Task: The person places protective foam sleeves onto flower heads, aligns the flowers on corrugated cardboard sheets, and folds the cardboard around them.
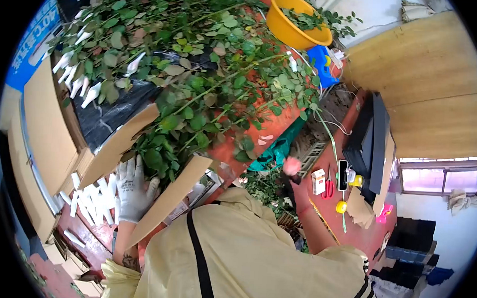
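Note:
My left hand (134, 192), in a white glove, lies with its fingers stretched out at the edge of the leafy rose stems (164, 140), between two upright cardboard pieces (175, 194). Beside it are several white paper-like sleeves (95, 198). Over on the right, my right hand (299, 193) is closed just below a pink rose (292, 165). The stem of this rose and most of my fingers are hard to make out. White-wrapped flower heads (92, 94) stick out at the left end of the leafy pile.
A yellow basin (291, 31) with leaves stands at the far end, near a blue tape dispenser (323, 66). Red scissors (328, 189), a small box (318, 182) and a phone (343, 175) lie on the red table (329, 206). Cut greenery (266, 190) is below.

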`<state>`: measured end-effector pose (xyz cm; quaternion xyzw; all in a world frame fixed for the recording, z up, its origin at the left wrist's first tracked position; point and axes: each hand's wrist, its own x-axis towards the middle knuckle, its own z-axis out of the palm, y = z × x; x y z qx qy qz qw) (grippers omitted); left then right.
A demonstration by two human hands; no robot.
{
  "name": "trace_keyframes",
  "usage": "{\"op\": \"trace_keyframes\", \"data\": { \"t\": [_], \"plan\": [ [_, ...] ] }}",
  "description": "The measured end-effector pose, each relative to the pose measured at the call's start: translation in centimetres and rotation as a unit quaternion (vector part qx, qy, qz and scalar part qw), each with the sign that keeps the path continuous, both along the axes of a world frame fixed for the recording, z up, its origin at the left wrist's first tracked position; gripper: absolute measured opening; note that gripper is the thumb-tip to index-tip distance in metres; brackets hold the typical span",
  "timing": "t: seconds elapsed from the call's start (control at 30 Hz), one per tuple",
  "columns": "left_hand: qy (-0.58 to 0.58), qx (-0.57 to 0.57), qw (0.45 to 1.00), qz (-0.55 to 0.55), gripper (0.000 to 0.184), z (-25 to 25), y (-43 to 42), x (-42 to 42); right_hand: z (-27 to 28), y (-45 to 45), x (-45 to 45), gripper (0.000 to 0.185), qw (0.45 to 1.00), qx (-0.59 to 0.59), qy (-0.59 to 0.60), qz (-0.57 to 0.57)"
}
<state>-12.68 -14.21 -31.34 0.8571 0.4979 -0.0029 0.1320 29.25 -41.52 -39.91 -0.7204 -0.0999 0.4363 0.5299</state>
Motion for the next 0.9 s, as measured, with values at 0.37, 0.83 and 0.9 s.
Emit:
{"op": "trace_keyframes", "data": {
  "t": [0.37,0.83,0.9],
  "plan": [
    [-0.045,0.038,0.996,0.069,0.028,2.9,1.9,-1.6,28.5,21.4,-8.2,0.037,0.762,0.254,-0.243,0.543],
    [-0.268,-0.086,0.937,0.209,0.02,2.0,2.4,-3.7,14.1,33.3,-25.0,0.025,0.247,0.235,-0.472,0.813],
    [-0.227,-0.088,0.947,0.212,0.02,2.0,2.3,-3.8,13.5,33.7,-25.0,0.027,0.296,0.214,-0.487,0.793]
  ]
}}
